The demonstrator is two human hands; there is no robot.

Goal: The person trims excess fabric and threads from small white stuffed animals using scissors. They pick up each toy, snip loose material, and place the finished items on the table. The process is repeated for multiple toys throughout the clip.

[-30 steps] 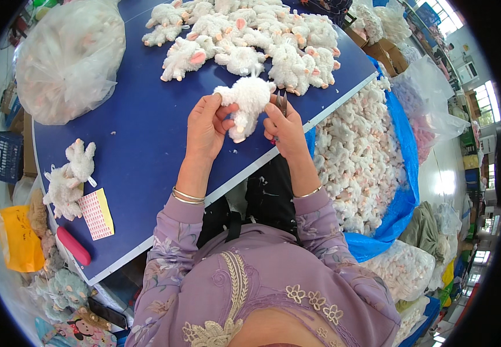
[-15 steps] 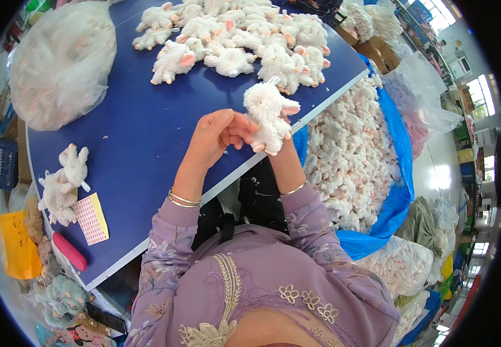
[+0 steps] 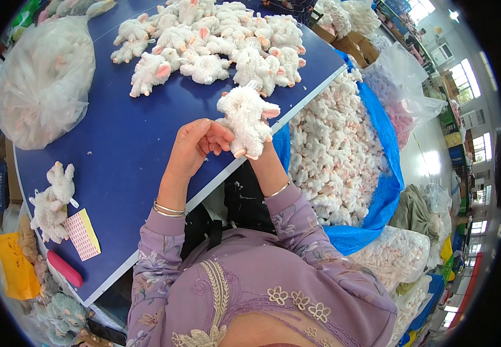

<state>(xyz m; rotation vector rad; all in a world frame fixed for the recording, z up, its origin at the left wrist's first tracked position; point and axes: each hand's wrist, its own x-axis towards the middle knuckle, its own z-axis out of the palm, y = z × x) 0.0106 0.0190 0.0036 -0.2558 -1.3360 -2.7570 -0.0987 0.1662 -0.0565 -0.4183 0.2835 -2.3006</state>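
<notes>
Over the table's front edge I hold a fluffy white plush lamb (image 3: 243, 118) with a pink ear, peach feet and a small loop on top. My right hand (image 3: 267, 155) supports it from behind and below; the toy hides most of those fingers. From the left side, my left hand (image 3: 197, 143) meets the toy's edge with its fingers curled and fingertips against the plush. Farther back on the blue table (image 3: 123, 136) lies a pile of similar plush lambs (image 3: 204, 40).
Two white plush toys (image 3: 51, 205), a sticker sheet (image 3: 82, 234) and a pink case (image 3: 64, 268) lie at the table's left. A filled clear plastic bag (image 3: 45, 87) sits behind them. Right of me, a blue sack (image 3: 392, 159) holds many plush pieces.
The whole view has shifted, so the table and pile appear farther left. The lamb stays in my hands, and my left fingers are a little closer against it.
</notes>
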